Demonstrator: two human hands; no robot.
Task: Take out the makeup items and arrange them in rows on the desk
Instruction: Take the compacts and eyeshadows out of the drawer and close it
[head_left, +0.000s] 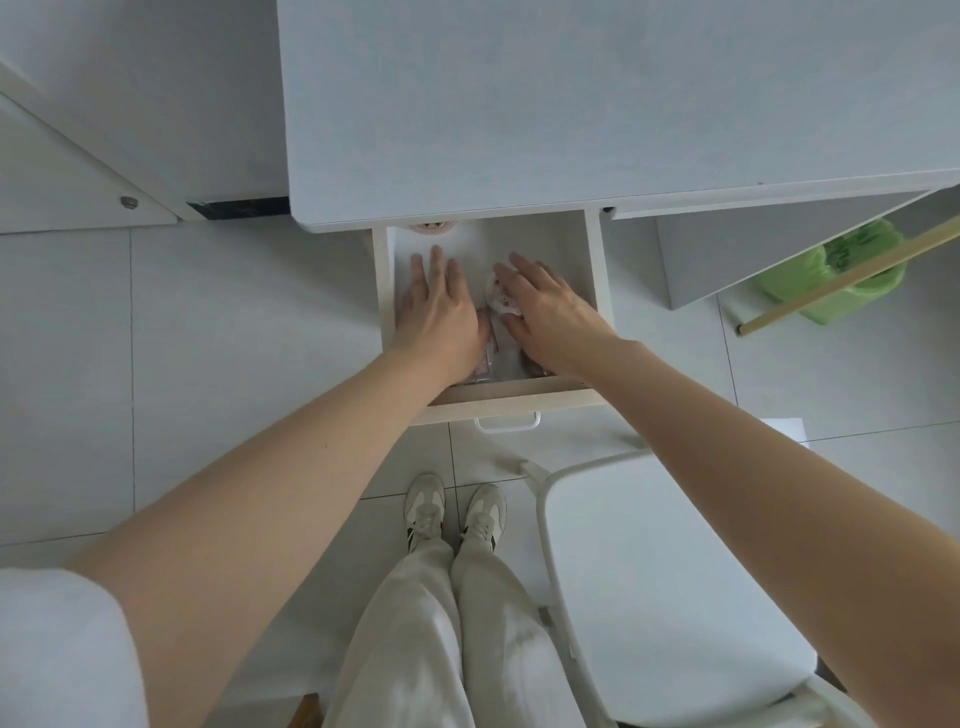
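A white drawer stands pulled out from under the white desk. Both my hands reach down into it. My left hand lies flat with straight fingers over items on the drawer's left side. My right hand spreads over a round white and pink makeup item. Pinkish packaged items show between and below my wrists, mostly hidden. A round pink item peeks out at the drawer's back edge under the desk top. The desk top carries nothing.
A white chair stands at my right, close to the drawer front with its handle. A green-lined bin and a wooden stick are at the right. My feet stand on the tiled floor.
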